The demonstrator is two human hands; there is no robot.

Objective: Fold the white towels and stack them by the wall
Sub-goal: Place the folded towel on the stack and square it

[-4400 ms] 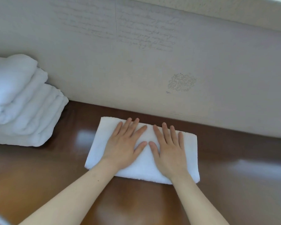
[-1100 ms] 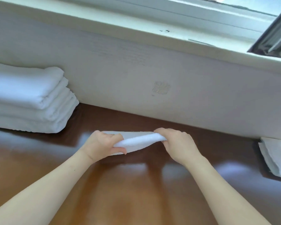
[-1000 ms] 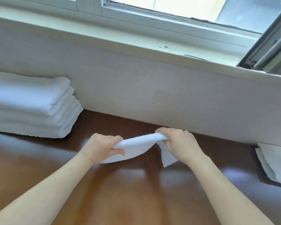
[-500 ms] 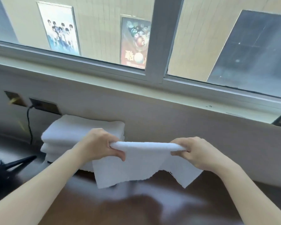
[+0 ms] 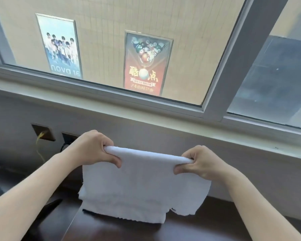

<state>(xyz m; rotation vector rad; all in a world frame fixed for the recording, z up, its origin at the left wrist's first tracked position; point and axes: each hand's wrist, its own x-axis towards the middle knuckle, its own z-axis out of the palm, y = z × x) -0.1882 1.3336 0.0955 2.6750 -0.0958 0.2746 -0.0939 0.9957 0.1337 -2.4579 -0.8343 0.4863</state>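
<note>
Head view: gripping white towel [image 5: 142,181] by its top fold with tightly curled fingers of left hand [image 5: 94,150] and right hand [image 5: 201,162], thumbs underneath. Held up in front of wall [image 5: 163,136], forearms outstretched, cloth hanging down.

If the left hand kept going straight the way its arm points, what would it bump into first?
Probably the grey wall below the window sill. The left hand, gripping the white towel, points forward at it with nothing visible between, though depth is hard to judge.
</note>
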